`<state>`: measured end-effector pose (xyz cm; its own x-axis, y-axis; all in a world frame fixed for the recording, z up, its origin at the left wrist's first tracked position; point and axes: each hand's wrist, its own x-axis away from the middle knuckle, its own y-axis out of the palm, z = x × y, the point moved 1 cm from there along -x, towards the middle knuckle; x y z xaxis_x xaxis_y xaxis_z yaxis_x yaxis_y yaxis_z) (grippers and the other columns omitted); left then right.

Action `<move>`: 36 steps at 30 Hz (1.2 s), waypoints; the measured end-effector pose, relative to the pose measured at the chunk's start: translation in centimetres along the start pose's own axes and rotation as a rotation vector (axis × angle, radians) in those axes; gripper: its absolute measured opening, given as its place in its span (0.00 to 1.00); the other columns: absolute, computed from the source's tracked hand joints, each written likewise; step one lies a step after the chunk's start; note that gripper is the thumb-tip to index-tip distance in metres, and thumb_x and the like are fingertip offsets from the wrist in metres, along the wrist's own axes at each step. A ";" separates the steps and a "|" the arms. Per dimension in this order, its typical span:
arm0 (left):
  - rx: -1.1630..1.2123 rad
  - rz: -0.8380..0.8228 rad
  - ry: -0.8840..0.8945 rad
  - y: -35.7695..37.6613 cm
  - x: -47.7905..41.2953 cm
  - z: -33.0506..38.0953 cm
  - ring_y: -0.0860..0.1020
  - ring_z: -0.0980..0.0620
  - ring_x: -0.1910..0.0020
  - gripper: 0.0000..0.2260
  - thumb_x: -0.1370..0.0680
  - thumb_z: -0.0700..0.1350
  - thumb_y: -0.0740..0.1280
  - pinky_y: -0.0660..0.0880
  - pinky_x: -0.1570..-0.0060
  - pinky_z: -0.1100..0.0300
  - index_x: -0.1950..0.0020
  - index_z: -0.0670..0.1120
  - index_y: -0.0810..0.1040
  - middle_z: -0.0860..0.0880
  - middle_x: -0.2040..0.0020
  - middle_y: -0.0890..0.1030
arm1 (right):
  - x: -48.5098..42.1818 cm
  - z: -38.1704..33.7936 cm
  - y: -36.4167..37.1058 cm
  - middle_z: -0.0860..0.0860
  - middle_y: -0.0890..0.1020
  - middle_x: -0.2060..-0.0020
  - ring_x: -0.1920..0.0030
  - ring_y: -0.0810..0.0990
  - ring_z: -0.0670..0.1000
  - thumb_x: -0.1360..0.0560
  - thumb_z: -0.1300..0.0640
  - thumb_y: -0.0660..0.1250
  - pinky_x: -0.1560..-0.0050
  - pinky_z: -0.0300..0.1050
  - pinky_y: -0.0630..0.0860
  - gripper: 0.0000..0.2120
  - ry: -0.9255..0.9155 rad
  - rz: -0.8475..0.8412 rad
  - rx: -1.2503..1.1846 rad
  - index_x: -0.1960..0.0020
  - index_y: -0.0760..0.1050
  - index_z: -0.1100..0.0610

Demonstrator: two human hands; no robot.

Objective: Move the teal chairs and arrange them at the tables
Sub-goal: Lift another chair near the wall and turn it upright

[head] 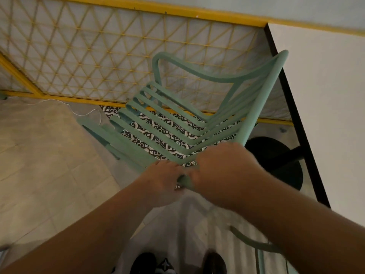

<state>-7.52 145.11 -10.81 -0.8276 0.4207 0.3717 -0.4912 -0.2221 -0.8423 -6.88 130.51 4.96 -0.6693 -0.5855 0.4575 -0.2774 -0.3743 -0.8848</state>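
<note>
A teal slatted chair [177, 123] is tilted in front of me, its seat slats and curved arm rail facing up toward the yellow partition. My left hand [162, 182] and my right hand [223, 173] are both closed on the chair's near rail, side by side. The white table [325, 115] with a black edge stands just to the right of the chair, whose right rail lies close along that edge. Part of a second teal chair [254, 244] shows at the bottom right, under my right forearm.
A yellow-framed lattice partition [98, 56] closes off the far side. The black round table base [276, 161] sits on the floor under the table. A white cord [87, 113] lies on the beige tiles at left. My feet [177, 262] are at the bottom.
</note>
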 end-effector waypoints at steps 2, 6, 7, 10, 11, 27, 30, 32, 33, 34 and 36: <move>0.147 0.045 0.000 0.4 -0.1 0.8 0.76 0.48 0.54 0.05 0.27 0.53 0.65 0.73 0.52 0.53 0.56 0.53 0.74 0.53 0.58 0.77 | 0.2 2.0 0.9 0.49 0.75 0.64 0.58 0.77 0.56 0.16 0.48 0.47 0.36 0.62 0.72 0.20 -0.050 0.038 -0.008 0.52 0.76 0.52; 0.333 0.069 -0.111 1.2 -0.5 1.5 0.74 0.46 0.59 0.10 0.29 0.45 0.67 0.70 0.52 0.51 0.67 0.53 0.67 0.54 0.66 0.71 | -0.6 4.8 4.4 0.50 0.68 0.78 0.74 0.66 0.48 0.19 0.48 0.55 0.43 0.50 0.72 0.24 -0.007 0.298 -0.163 0.71 0.67 0.58; 0.348 0.079 -0.146 1.5 -0.6 1.5 0.75 0.46 0.58 0.10 0.29 0.44 0.67 0.71 0.47 0.48 0.67 0.53 0.68 0.53 0.65 0.72 | -0.7 4.8 4.8 0.51 0.65 0.80 0.76 0.63 0.49 0.21 0.49 0.57 0.55 0.47 0.70 0.24 0.006 0.358 -0.168 0.73 0.66 0.59; 0.394 0.061 -0.228 2.2 -0.9 1.4 0.74 0.46 0.57 0.05 0.31 0.47 0.65 0.70 0.35 0.37 0.66 0.54 0.71 0.54 0.64 0.74 | -0.9 4.3 5.7 0.51 0.61 0.82 0.78 0.59 0.52 0.27 0.51 0.57 0.64 0.45 0.59 0.21 0.035 0.462 -0.187 0.76 0.63 0.60; 0.432 0.067 -0.233 2.3 -1.0 1.3 0.75 0.46 0.58 0.02 0.33 0.48 0.64 0.70 0.37 0.32 0.65 0.55 0.73 0.54 0.65 0.74 | -1.0 4.1 5.7 0.52 0.62 0.82 0.78 0.60 0.52 0.27 0.51 0.56 0.64 0.45 0.59 0.21 0.044 0.489 -0.186 0.76 0.63 0.60; 0.381 0.073 -0.194 2.2 0.9 -1.1 0.77 0.53 0.53 0.10 0.28 0.38 0.65 0.39 0.26 0.27 0.66 0.51 0.73 0.54 0.64 0.77 | -1.3 0.4 5.8 0.46 0.56 0.82 0.77 0.54 0.45 0.28 0.49 0.54 0.61 0.46 0.63 0.22 0.118 0.617 -0.215 0.77 0.52 0.54; 0.346 0.046 -0.181 2.1 1.8 -2.6 0.77 0.55 0.51 0.08 0.28 0.39 0.66 0.41 0.26 0.26 0.64 0.49 0.74 0.55 0.62 0.78 | -1.7 -1.2 5.6 0.46 0.61 0.82 0.77 0.60 0.48 0.26 0.48 0.51 0.60 0.48 0.69 0.22 0.136 0.597 -0.209 0.78 0.57 0.54; 0.316 0.046 -0.158 2.0 2.4 -3.5 0.75 0.56 0.50 0.07 0.27 0.40 0.67 0.44 0.26 0.27 0.64 0.50 0.74 0.56 0.60 0.78 | -2.1 -2.1 5.4 0.47 0.65 0.81 0.75 0.64 0.49 0.26 0.47 0.47 0.56 0.49 0.70 0.23 0.127 0.558 -0.209 0.77 0.60 0.54; 0.307 0.038 -0.151 1.9 2.8 -3.8 0.74 0.57 0.50 0.09 0.27 0.40 0.68 0.44 0.25 0.28 0.64 0.51 0.74 0.57 0.59 0.78 | -2.3 -2.6 5.3 0.47 0.65 0.80 0.75 0.65 0.49 0.27 0.46 0.47 0.55 0.49 0.69 0.23 0.120 0.552 -0.214 0.77 0.59 0.54; 0.304 0.029 -0.151 1.7 3.1 -4.1 0.73 0.57 0.49 0.09 0.27 0.40 0.68 0.44 0.25 0.29 0.64 0.52 0.73 0.57 0.58 0.78 | -2.4 -3.0 5.2 0.47 0.65 0.80 0.74 0.65 0.50 0.27 0.46 0.47 0.56 0.49 0.69 0.22 0.120 0.564 -0.220 0.77 0.58 0.54; 0.293 0.022 -0.144 1.3 3.5 -4.5 0.73 0.58 0.47 0.10 0.27 0.41 0.69 0.44 0.24 0.30 0.63 0.54 0.73 0.57 0.55 0.77 | -2.5 -3.6 5.1 0.47 0.63 0.80 0.74 0.65 0.51 0.27 0.47 0.48 0.57 0.49 0.68 0.22 0.140 0.592 -0.247 0.77 0.56 0.54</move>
<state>-9.85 150.22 -12.39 -0.8587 0.2889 0.4234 -0.5125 -0.4823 -0.7104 -9.05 132.67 -0.99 -0.8361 -0.5366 -0.1143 0.0267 0.1684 -0.9854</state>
